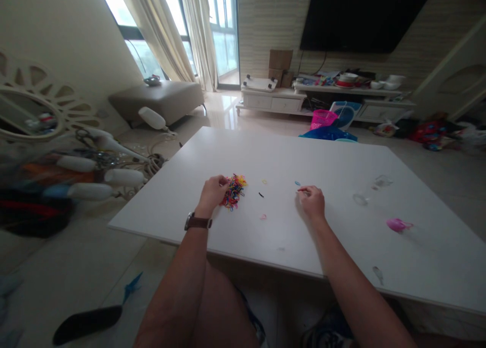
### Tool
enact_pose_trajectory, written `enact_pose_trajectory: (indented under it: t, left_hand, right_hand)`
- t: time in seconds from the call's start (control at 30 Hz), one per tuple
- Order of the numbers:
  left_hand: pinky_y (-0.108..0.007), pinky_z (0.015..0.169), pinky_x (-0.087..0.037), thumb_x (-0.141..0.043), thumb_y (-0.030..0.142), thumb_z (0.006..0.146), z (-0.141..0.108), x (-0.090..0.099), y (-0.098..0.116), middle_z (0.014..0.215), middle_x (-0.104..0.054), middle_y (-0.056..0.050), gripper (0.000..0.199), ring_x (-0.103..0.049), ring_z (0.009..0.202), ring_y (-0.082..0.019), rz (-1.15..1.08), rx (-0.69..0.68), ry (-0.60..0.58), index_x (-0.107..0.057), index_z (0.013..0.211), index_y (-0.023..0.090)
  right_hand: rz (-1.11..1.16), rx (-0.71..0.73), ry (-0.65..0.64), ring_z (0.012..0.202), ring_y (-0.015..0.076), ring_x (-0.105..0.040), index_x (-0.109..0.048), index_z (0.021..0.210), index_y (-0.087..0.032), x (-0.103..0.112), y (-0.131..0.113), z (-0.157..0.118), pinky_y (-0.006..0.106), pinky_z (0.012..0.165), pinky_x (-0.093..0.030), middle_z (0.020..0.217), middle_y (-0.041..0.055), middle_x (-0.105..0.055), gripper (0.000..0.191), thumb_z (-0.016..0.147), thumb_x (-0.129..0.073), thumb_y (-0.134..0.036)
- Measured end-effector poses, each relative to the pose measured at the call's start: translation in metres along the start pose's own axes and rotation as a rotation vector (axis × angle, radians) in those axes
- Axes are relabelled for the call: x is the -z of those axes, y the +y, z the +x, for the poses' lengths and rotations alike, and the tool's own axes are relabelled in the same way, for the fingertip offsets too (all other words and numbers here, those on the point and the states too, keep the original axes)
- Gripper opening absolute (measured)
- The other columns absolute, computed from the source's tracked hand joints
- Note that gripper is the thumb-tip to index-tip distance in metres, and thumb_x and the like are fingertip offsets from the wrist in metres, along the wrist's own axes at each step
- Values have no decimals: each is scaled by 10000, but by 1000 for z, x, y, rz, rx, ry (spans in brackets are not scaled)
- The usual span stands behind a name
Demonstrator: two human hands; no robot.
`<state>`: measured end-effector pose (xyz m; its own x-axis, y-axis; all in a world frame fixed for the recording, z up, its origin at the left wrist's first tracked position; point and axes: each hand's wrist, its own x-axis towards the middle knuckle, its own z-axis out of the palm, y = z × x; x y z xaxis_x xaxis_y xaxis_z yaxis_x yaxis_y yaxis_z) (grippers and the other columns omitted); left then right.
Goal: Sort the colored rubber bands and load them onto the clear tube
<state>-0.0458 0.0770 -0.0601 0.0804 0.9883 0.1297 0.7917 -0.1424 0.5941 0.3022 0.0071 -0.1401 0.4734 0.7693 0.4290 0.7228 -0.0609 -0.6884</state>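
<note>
A heap of small multicoloured elastic bands [236, 192] lies on the white table [250, 150]. At its left edge is my left hand [214, 190], with a watch on the wrist; the fingers are bent together against the bands, and what they pinch is hidden. My right hand [313, 201] rests lower right of a single blue band [297, 183], fingers curled and thumb close to the index finger. Anything between those fingertips is too small to make out. Between my hands lie a yellow band [265, 181], a black band [261, 194] and a pink band [263, 216], set apart.
On the table's right are a clear round lid [360, 200], a clear container [381, 182], a pink object [397, 224] and a small clear piece [378, 275]. A lamp with white shades [125, 177] stands left. Beyond the table is a pink basket [323, 118].
</note>
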Motion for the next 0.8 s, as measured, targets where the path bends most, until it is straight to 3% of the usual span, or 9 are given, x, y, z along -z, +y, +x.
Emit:
enact_pose_trajectory:
  t: [0.2, 0.5, 0.8]
  left_hand:
    - [-251, 708, -479, -617, 301, 854, 4, 0, -8, 897, -772, -80, 201, -683, 810, -183, -22, 68, 25, -772, 887, 176]
    - [-263, 778, -503, -637, 203, 786, 6, 9, -23, 919, -773, -87, 184, -696, 848, -190, -31, 158, 55, -781, 895, 166]
    - [-238, 678, -493, -668, 102, 666, -2, 9, -31, 846, -771, -87, 242, -704, 811, -194, -108, 198, -143, -776, 880, 138]
  right_hand:
    - [7, 8, -5, 951, 268, -593, -713, 736, -220, 0, 1, 1, 397, 895, -471, 922, 83, -716, 153, 743, -570, -272]
    - [12, 2, -2, 949, 274, -590, -709, 735, -222, 1, 0, 0, 409, 912, -461, 913, 84, -712, 161, 741, -560, -282]
    - [-22, 2, -11, 944, 283, -578, -715, 743, -221, 2, -1, 1, 422, 907, -451, 899, 88, -701, 168, 740, -557, -276]
